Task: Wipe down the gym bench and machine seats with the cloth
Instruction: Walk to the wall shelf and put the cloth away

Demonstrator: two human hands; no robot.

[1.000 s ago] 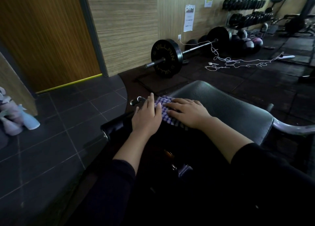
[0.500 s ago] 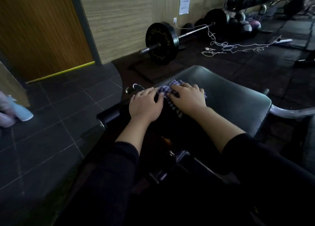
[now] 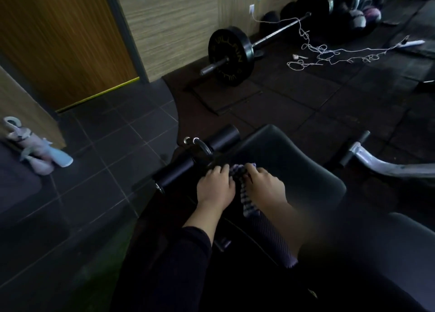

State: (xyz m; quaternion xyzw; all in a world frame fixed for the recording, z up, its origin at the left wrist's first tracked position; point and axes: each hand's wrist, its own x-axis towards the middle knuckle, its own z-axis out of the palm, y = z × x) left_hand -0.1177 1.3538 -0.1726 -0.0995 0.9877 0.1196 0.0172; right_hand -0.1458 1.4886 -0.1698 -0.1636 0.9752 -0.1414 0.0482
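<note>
Checked cloth [image 3: 244, 194]: soft, light, bunches easily | pinned between left hand [image 3: 215, 189] and right hand [image 3: 264, 188], fingers curled (grip partly hidden) | seat pad [image 3: 294, 168] beneath: firm, slick.

The dark padded bench [image 3: 294, 170] carries a checked cloth [image 3: 246, 201], apparently bunched at its edge.

Both forearms reach forward from dark sleeves, wrists close together. The left hand [image 3: 215, 186] lies palm down, fingers curled over at the tips, knuckles up. The right hand [image 3: 264, 185] sits just beside it, also palm down, fingers bent forward and down. The two hands nearly touch at the fingertips. The right forearm is blurred nearer the elbow.
</note>
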